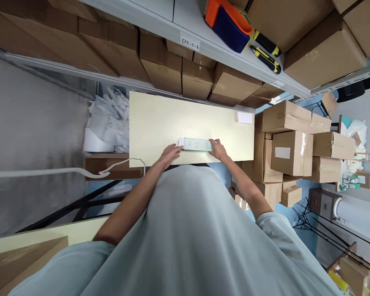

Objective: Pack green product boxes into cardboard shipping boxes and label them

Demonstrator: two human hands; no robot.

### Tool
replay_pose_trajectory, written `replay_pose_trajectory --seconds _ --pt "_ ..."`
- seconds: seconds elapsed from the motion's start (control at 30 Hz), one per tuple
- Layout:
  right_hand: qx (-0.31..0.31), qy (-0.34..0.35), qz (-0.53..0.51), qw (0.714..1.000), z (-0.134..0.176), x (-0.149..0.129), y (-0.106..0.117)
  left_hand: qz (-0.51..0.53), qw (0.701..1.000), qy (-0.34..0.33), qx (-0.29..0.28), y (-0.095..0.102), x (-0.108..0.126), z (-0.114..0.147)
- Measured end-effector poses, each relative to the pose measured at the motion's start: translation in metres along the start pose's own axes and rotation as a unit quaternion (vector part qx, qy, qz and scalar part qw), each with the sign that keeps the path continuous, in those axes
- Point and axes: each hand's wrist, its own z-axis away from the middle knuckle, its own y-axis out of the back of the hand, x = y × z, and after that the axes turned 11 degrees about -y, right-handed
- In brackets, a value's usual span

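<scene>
A slim pale-green carton [197,144] with small printed markings lies lengthwise on the cream table [160,119], close to its near edge. At its left end a whitish end flap or end panel [181,142] shows; I cannot tell which. My right hand [217,149] grips the carton's right end between thumb and fingers. Stretched out beside the left end is my left hand [171,154], its fingertips at or just touching that end and nothing held in it. A small white box [244,118] lies at the table's far right corner.
Brown cardboard boxes [197,78] line the shelf behind the table. Above them, an orange-and-blue tape dispenser [228,24] and box cutters [265,58] lie on a grey shelf. A bin of white scraps [101,123] stands left; stacked cartons [291,152] stand right.
</scene>
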Motion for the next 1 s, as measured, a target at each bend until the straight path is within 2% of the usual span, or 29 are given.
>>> replay_pose_trajectory --seconds 0.13,0.37,0.47,0.53,0.6,0.67,0.8,0.9,1.0 --pt "0.013 0.009 -0.077 0.997 0.003 0.006 -0.011 0.012 1.0 -0.024 -0.001 -0.001 0.01 0.005" --pt "0.008 0.055 -0.2 0.978 -0.001 -0.001 -0.031 -0.037 0.991 -0.129 0.017 -0.009 0.048 0.012" --pt "0.004 0.078 -0.234 0.969 -0.01 -0.012 -0.036 -0.111 0.974 -0.194 0.036 -0.011 0.067 0.022" --pt "0.001 0.09 -0.241 0.966 -0.018 -0.02 -0.037 -0.188 0.949 -0.251 0.032 -0.013 0.078 0.031" --pt "0.003 0.098 -0.231 0.968 -0.027 -0.028 -0.036 -0.249 0.922 -0.295 0.019 -0.016 0.087 0.04" --pt "0.008 0.102 -0.211 0.972 -0.035 -0.034 -0.033 -0.266 0.912 -0.311 -0.003 -0.021 0.091 0.047" --pt "-0.003 0.091 -0.172 0.981 -0.04 -0.032 -0.026 -0.294 0.896 -0.32 -0.094 -0.03 0.096 0.052" --pt "-0.032 0.101 -0.169 0.98 -0.032 -0.02 -0.014 -0.354 0.867 -0.32 -0.144 -0.036 0.102 0.049" --pt "-0.028 0.168 -0.231 0.958 -0.011 -0.007 0.007 -0.385 0.852 -0.316 -0.16 -0.038 0.11 0.044"
